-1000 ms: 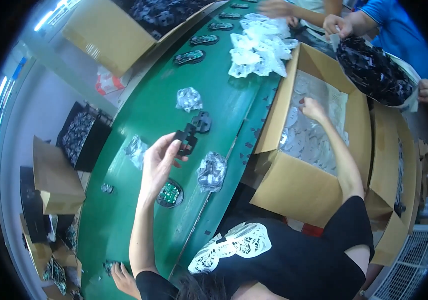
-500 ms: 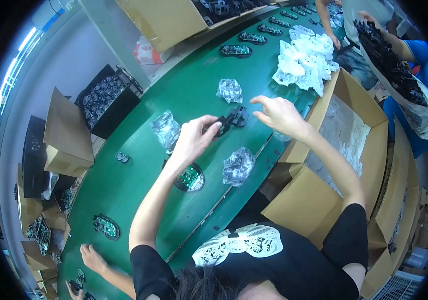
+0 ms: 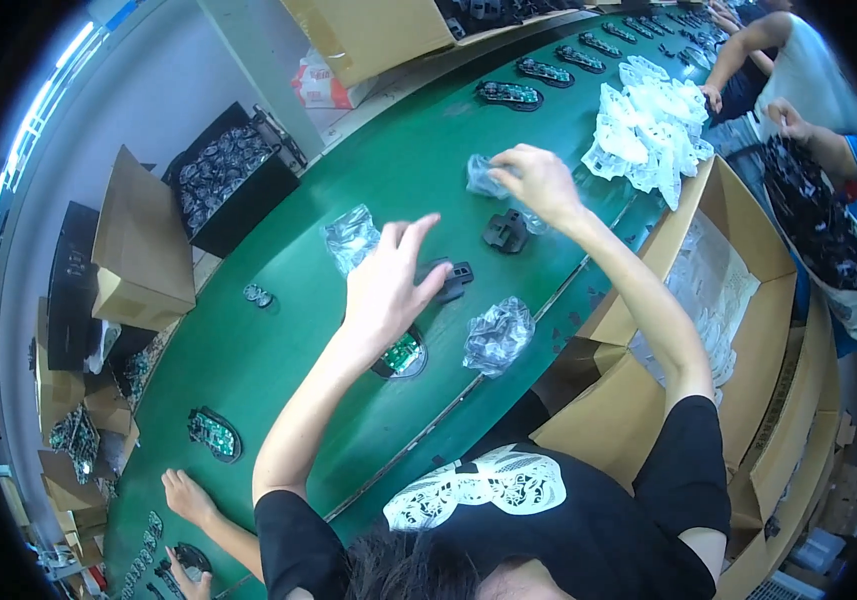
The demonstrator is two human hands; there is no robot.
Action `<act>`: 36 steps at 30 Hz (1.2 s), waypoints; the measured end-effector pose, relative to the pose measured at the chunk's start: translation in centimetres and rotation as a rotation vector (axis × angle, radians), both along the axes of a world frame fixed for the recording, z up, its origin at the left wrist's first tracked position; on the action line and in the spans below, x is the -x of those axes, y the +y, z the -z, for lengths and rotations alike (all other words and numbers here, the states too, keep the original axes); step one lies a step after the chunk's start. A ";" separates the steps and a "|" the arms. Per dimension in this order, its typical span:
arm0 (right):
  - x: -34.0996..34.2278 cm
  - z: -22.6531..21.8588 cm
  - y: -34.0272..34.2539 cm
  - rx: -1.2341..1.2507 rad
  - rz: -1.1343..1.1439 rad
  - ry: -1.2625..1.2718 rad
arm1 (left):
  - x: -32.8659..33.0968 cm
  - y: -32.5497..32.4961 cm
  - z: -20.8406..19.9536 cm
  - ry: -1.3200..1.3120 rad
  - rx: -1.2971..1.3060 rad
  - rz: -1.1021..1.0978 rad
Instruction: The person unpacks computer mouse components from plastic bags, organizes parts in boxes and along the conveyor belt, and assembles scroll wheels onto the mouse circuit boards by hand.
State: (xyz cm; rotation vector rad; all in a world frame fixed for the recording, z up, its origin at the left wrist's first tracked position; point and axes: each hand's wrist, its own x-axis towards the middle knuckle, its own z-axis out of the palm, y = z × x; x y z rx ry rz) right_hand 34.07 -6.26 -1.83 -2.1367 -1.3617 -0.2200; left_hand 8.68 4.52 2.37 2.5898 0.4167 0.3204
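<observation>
My left hand is over the belt with fingers apart. Its thumb lies at the edge of a black plastic part. A second black plastic part sits apart, farther right. My right hand is bent over a small clear plastic bag, with thumb and forefinger closed at its edge; motion blurs the fingertips. Beyond my left hand lies another clear bag. A crumpled bag with dark contents rests nearer me. Partly under my left wrist is a black shell with a green circuit board.
A green belt carries a row of circuit-board shells and a pile of white bags. An open cardboard box stands at my right. Another person's hand is at lower left; a person with a bag of black parts is at right.
My left hand has let go of the black part, and its fingers have spread. The two black parts now lie apart. My right hand has moved away from me, onto the small clear bag.
</observation>
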 end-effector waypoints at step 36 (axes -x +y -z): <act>8.6 -5.9 -3.8 -0.178 -0.274 -0.139 | -2.2 2.4 0.6 -0.145 1.110 0.028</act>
